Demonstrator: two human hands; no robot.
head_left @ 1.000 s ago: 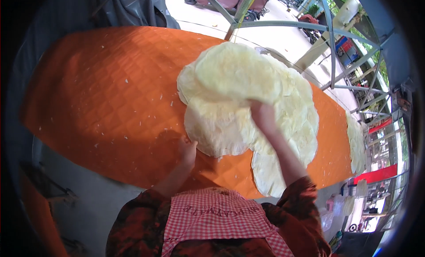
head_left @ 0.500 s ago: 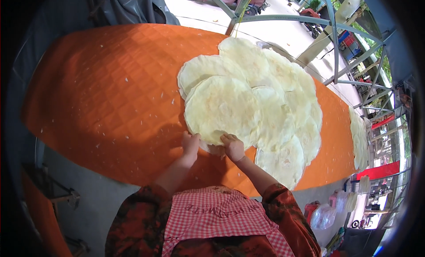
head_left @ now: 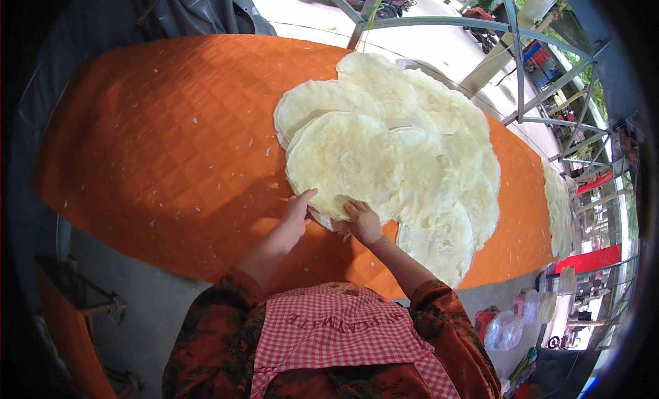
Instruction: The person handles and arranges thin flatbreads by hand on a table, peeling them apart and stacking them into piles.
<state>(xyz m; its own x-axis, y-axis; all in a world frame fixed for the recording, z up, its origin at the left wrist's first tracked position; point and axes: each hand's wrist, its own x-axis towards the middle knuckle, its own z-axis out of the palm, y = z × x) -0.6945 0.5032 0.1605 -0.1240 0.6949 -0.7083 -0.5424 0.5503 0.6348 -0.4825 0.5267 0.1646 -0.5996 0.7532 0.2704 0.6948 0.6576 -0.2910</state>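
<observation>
the top round lies at the near left of a pale pile on the orange bench. left hand pinches its near-left edge, thumb uppermost; right hand pinches the near edge, fingers bent.

Both hands at near rim of a thin, round, pale-cream, dough-like sheet.
Left hand: thumb over the rim, at its near-left side. Right hand: fingers curled on the rim, just right of the left hand, not touching it. The sheet lies on overlapping cream-coloured round sheets, spread to its right and beyond, on an orange quilted cover with small pale flecks. More pale sheets at the cover's far-right end. Wearer: red-and-white checked cloth apron, dark red patterned sleeves.
</observation>
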